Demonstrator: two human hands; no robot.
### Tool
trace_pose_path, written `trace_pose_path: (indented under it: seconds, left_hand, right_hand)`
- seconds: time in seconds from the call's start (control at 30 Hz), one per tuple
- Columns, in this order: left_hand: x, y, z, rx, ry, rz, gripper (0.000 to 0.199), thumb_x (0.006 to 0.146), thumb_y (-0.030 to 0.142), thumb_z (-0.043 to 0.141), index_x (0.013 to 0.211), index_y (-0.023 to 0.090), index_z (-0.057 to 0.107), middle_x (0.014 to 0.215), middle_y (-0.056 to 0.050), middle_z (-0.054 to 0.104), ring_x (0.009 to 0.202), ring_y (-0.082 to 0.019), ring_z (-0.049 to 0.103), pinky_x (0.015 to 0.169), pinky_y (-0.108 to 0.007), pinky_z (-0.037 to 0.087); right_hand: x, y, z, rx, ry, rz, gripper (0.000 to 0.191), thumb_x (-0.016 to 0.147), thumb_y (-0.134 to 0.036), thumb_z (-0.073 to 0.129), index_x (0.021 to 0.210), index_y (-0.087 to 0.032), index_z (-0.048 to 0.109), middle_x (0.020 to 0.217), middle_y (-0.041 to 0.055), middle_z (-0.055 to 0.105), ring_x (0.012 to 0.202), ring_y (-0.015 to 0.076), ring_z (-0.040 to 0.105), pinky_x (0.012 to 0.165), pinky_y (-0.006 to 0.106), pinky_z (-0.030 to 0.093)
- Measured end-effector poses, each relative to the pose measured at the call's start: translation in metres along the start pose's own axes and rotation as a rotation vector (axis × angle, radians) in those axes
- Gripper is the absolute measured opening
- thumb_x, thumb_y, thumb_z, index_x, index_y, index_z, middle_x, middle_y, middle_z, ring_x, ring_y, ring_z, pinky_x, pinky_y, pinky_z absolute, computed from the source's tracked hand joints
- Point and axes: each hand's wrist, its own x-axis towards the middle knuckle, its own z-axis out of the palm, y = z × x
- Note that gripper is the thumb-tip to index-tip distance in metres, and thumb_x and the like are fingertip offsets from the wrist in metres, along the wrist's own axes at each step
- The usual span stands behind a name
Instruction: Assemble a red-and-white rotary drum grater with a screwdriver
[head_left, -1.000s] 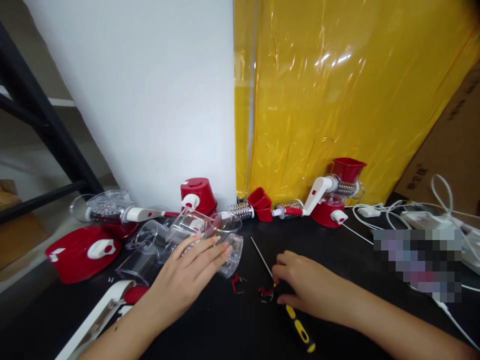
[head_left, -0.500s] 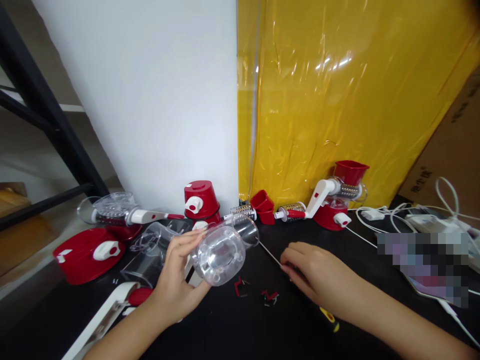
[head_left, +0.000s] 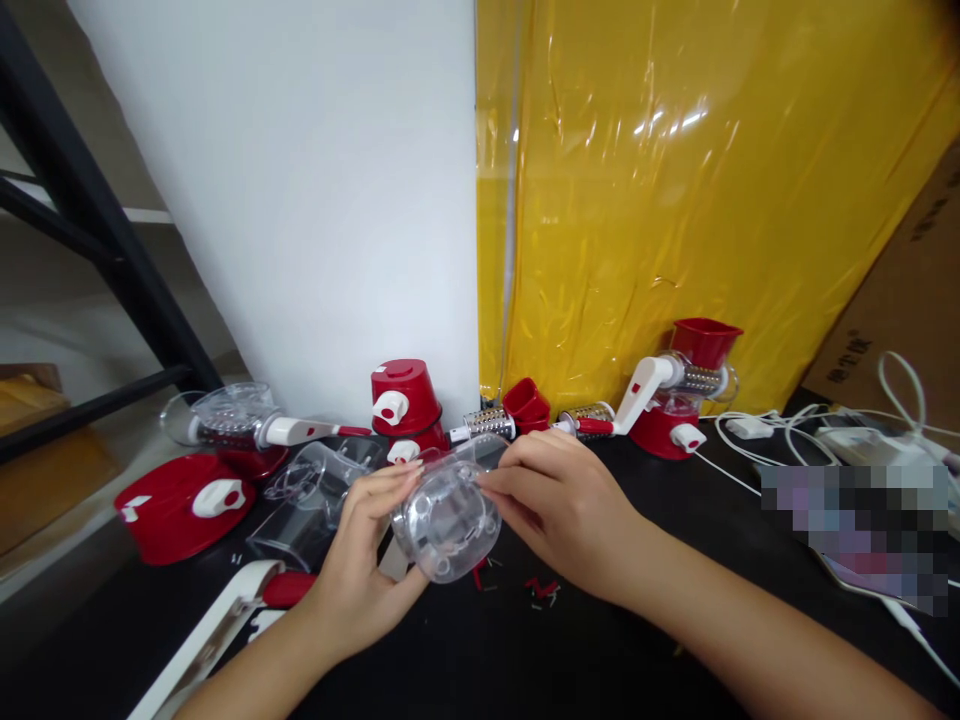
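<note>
My left hand is closed round a clear plastic grater housing, holding it tilted above the table with its open, rounded end facing me. My right hand has its thumb and forefinger pinched at the housing's upper right corner; anything between the fingertips is too small to make out. Below lie small red plastic pieces with several screws. A bit of a yellow-handled screwdriver shows under my right forearm.
Red bases and a stacked red pair stand at the back left. An assembled drum grater stands back right. A white crank handle lies at front left. White cables and a phone-like device are at right.
My right hand has moved up and left from above the screwdriver to the housing's corner. The housing has turned slightly in my left hand, which stays in nearly the same place.
</note>
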Motion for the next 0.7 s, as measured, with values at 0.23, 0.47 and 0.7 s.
trace_pose_path:
  seconds: [0.23, 0.47, 0.7]
  left_hand:
    - [0.000, 0.003, -0.002, 0.019, -0.040, 0.011, 0.071, 0.076, 0.005, 0.068, 0.139, 0.022, 0.039, 0.124, -0.014, 0.050, 0.123, -0.030, 0.052, 0.105, -0.058, 0.047]
    - [0.004, 0.007, -0.004, 0.113, -0.055, 0.059, 0.063, 0.079, 0.008, 0.067, 0.136, 0.020, 0.041, 0.122, -0.015, 0.052, 0.122, -0.029, 0.052, 0.102, -0.056, 0.049]
    - [0.004, 0.006, -0.006, 0.177, -0.113, 0.106, 0.065, 0.078, 0.004, 0.067, 0.136, 0.017, 0.041, 0.120, -0.013, 0.054, 0.123, -0.028, 0.052, 0.106, -0.055, 0.045]
  right_hand:
    - [0.000, 0.000, 0.000, -0.074, 0.008, -0.036, 0.019, 0.094, -0.018, 0.054, 0.093, -0.018, 0.073, 0.074, 0.0027, 0.065, 0.066, 0.0130, 0.051, 0.064, 0.029, 0.036]
    - [-0.009, 0.004, 0.001, -0.201, -0.059, -0.114, 0.021, 0.098, -0.019, 0.051, 0.106, -0.015, 0.070, 0.075, 0.0020, 0.065, 0.066, 0.0116, 0.053, 0.077, 0.033, 0.038]
    - [-0.006, 0.012, -0.002, -0.143, -0.129, -0.118, 0.022, 0.096, -0.016, 0.050, 0.093, -0.018, 0.072, 0.067, -0.0010, 0.062, 0.062, 0.0112, 0.053, 0.086, 0.035, 0.038]
